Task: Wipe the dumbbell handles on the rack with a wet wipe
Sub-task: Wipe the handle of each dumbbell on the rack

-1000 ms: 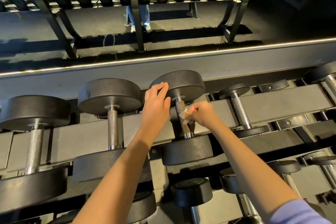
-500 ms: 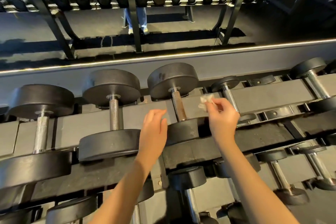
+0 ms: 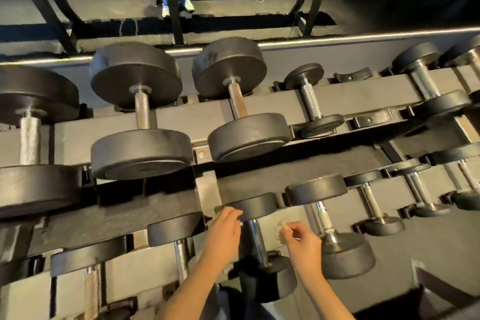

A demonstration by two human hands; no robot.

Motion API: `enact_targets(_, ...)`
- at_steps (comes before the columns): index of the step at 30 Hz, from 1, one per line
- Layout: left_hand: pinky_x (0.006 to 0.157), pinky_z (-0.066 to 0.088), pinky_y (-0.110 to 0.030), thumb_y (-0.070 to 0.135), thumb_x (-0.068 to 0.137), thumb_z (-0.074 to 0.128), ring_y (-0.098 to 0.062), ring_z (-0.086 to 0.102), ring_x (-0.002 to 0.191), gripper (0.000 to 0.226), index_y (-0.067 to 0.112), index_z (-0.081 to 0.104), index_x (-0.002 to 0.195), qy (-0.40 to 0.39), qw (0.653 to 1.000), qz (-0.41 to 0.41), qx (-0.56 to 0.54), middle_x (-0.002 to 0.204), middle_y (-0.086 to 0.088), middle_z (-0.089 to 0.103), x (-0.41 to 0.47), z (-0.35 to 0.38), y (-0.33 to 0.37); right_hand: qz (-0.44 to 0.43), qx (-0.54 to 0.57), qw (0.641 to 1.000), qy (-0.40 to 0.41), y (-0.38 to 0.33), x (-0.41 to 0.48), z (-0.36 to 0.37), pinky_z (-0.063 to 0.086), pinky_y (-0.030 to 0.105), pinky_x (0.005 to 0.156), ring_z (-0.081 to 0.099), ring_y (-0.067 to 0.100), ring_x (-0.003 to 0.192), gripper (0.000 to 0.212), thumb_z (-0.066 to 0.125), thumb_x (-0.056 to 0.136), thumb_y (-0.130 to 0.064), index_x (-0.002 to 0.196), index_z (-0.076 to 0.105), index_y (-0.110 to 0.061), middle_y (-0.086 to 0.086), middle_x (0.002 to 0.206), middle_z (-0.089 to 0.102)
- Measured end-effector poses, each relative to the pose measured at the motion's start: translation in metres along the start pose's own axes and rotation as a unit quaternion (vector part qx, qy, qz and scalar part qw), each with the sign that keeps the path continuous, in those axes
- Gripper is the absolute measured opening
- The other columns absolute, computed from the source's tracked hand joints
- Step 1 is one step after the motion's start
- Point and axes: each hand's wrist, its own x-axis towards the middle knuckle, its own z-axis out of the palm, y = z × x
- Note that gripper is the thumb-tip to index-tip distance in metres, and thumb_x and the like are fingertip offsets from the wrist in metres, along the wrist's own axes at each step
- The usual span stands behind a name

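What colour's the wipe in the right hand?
Off-white wipe, crumpled, pinched by the right hand; it shows best in the head view.

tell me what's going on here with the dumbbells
A person is at a dumbbell rack. The left hand holds the far head of a lower-tier dumbbell, while the right hand pinches a crumpled wet wipe just beside its chrome handle. The wipe is not touching the handle yet.

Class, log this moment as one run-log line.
left hand: grips lower-tier dumbbell head | right hand: pinches wet wipe | wipe: beside handle, not yet touching
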Motion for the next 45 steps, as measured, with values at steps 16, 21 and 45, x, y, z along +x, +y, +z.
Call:
enact_targets(16, 0.118, 0.02, -0.03, 0.021, 0.099, 0.045, -0.015, 0.024, 0.142, 0.05, 0.016, 0.034, 0.147, 0.059, 0.996, -0.046, 0.05, 0.154, 0.002, 0.029, 0.014, 0.096, -0.02, -0.062, -0.085, 0.98, -0.169, 0.109, 0.042, 0.029, 0.042, 0.025, 0.062, 0.055, 0.014, 0.066, 0.009, 0.061, 0.088, -0.012, 0.083, 0.069, -0.012, -0.004, 0.068, 0.06)
enact_targets(21, 0.115, 0.024, -0.031, 0.014, 0.098, 0.048, -0.017, 0.031, 0.138, 0.044, 0.014, 0.041, 0.142, 0.145, 0.988, 0.026, 0.048, 0.149, 0.001, 0.037, 0.011, 0.12, -0.043, -0.063, -0.054, 0.986, -0.147, 0.131, 0.059, 0.056, 0.045, 0.027, 0.065, 0.056, 0.013, 0.067, 0.013, 0.06, 0.09, -0.017, 0.078, 0.067, -0.016, -0.003, 0.07, 0.062)
enact_targets(45, 0.114, 0.019, -0.027, 0.021, 0.101, 0.041, -0.008, 0.022, 0.139, 0.049, 0.026, 0.029, 0.147, 0.289, 0.952, 0.097, 0.008, 0.153, 0.01, 0.029, 0.026, 0.169, -0.076, -0.235, -0.061, 0.945, -0.221, 0.155, 0.078, 0.073, 0.035, 0.007, 0.048, 0.048, -0.005, 0.048, 0.032, 0.064, 0.084, -0.004, 0.06, 0.058, -0.024, -0.014, 0.047, 0.048)
